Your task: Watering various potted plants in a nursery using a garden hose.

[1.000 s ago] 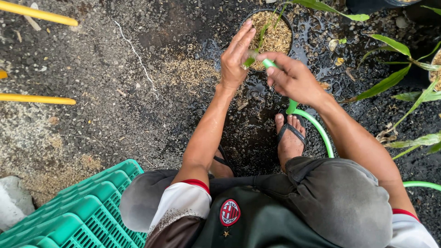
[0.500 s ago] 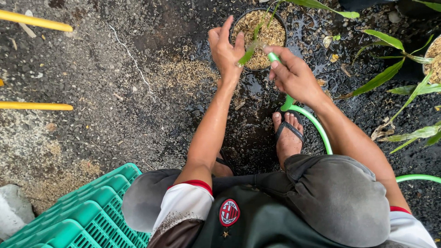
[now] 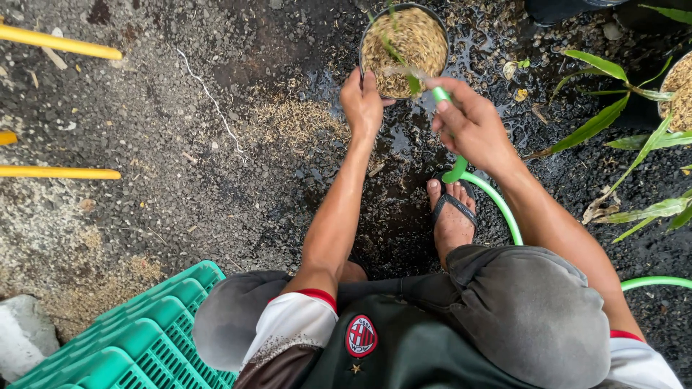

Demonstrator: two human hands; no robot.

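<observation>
Pot (image 3: pixel 375 36) of husks, seemingly watered: left hand (image 3: pixel 362 103) steadies, right hand (image 3: pixel 470 126) holds hose (image 3: pixel 497 198).

Left hand (image 3: pixel 362 103) grips pot (image 3: pixel 404 47) rim; right hand (image 3: pixel 470 127) clutches green hose (image 3: pixel 497 203).

Counted: two pots filled with husks, one (image 3: pixel 404 45) centre, one (image 3: pixel 680 90) at right edge; one green hose (image 3: pixel 497 202); one green crate (image 3: pixel 144 335); two yellow bars (image 3: pixel 61 43) (image 3: pixel 61 172); one sandalled foot (image 3: pixel 452 216).
</observation>
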